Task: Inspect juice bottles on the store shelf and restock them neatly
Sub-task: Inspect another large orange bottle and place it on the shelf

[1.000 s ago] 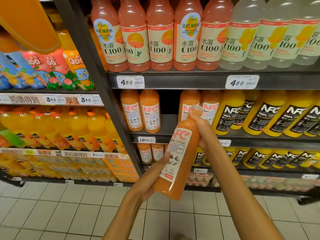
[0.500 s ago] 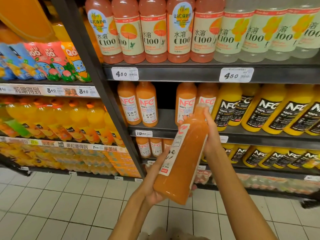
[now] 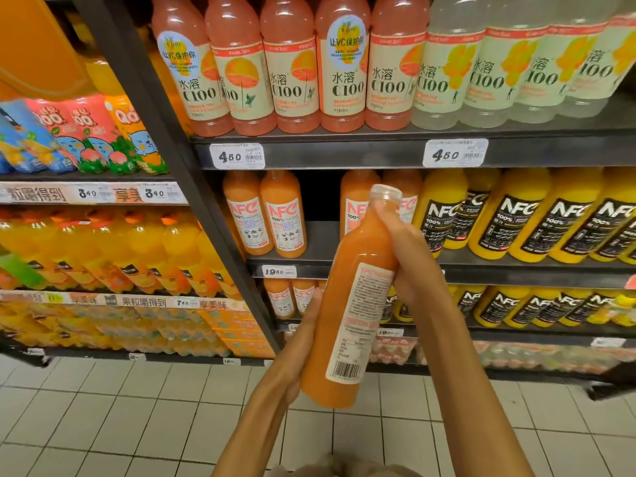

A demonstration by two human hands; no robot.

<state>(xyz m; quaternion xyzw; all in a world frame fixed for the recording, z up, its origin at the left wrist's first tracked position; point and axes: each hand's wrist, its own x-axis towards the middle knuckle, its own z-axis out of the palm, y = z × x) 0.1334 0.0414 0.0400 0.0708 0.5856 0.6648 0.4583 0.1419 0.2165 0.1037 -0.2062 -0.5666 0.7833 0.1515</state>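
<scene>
I hold an orange NFC juice bottle tilted in front of the shelves, its back label with the barcode turned toward me. My right hand grips its neck and shoulder just under the clear cap. My left hand cups the lower left side near the base. Behind it, the middle shelf carries matching orange NFC bottles with a dark gap between two pairs.
Yellow NFC bottles with black labels fill the shelf to the right. C100 bottles stand on the shelf above. A dark upright post divides off the left rack of orange drinks. Tiled floor lies below.
The bottle has been turned in my hands: the front NFC label faced me before, now the back label with the barcode does. It also sits slightly more upright.
</scene>
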